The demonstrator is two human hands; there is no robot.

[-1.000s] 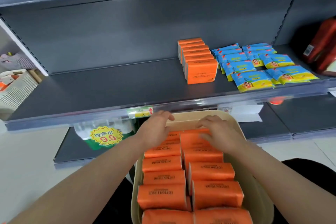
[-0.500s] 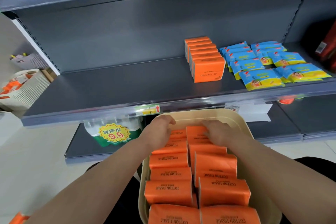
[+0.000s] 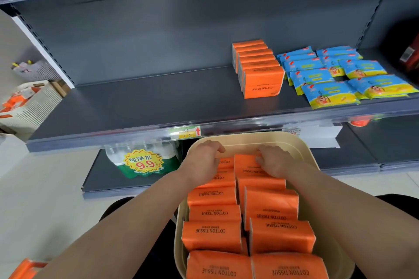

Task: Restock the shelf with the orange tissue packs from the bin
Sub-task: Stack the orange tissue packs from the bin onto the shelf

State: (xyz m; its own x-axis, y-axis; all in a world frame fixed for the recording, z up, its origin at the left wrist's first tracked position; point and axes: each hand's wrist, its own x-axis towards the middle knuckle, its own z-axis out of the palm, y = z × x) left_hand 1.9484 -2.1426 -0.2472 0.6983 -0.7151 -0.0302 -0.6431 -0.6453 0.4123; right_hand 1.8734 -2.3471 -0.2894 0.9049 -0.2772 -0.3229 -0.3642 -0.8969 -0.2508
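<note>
A beige bin point(image 3: 249, 137) in front of me holds two columns of orange tissue packs point(image 3: 213, 233) marked COTTON TISSUE. My left hand point(image 3: 201, 162) curls its fingers over the far pack of the left column point(image 3: 225, 162), close to the bin's far wall. My right hand point(image 3: 275, 162) grips the far pack of the right column point(image 3: 244, 162), its thumb on the pack's side. On the grey shelf point(image 3: 147, 102) above the bin stands one row of orange tissue packs point(image 3: 260, 79), right of the middle.
Blue and yellow wipe packs point(image 3: 328, 90) lie on the shelf right of the orange row. A bottled-water pack with a 9.9 price tag point(image 3: 142, 163) sits on the lower shelf. A white basket point(image 3: 34, 106) stands at the left. Red items point(image 3: 411, 56) are at the far right.
Both hands have slid to the bin's far end and curled their fingers over the far packs. The view has shifted slightly.
</note>
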